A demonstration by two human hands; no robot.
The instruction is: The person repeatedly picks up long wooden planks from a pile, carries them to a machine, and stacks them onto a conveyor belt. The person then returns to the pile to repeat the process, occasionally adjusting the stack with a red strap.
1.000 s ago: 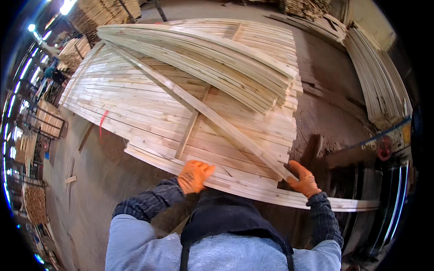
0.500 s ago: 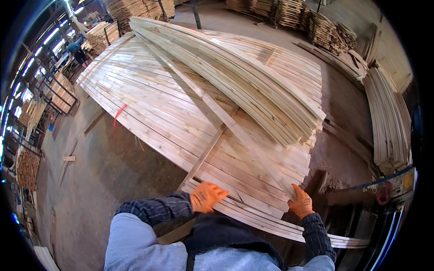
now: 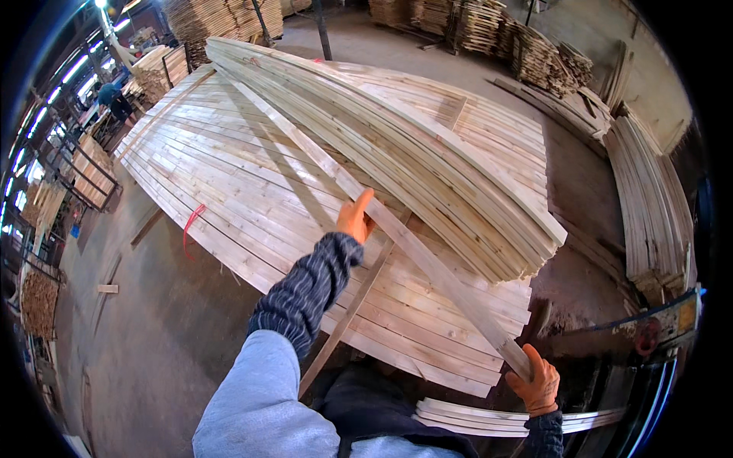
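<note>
Right hand (image 3: 537, 382) in an orange glove, closed round the near end of a long, flat, pale wooden board (image 3: 418, 250). Left hand (image 3: 356, 217) in a matching orange glove, farther up at the left edge of the same board, well apart from the right hand. Touches the wood there with a finger over the top; cannot tell how tight, with the lower fingers partly hidden.

From the right hand, slants up and away past the left hand, toward the far left corner of a big, wide, flat pile of pale boards (image 3: 206, 149). Just to the right of the board, on top of the wide pile, a long, thick bundle of pale wooden strips (image 3: 397, 160). Under the board, going across, a thin light-brown wooden strip (image 3: 347, 313), with its near end poking out past the pile.

At the pile's left edge, a bright red strap (image 3: 193, 221). Near the right wrist, a low stack of long, whitish boards (image 3: 496, 418). Far off at the left, another person (image 3: 114, 99) in a blue-green top.
</note>
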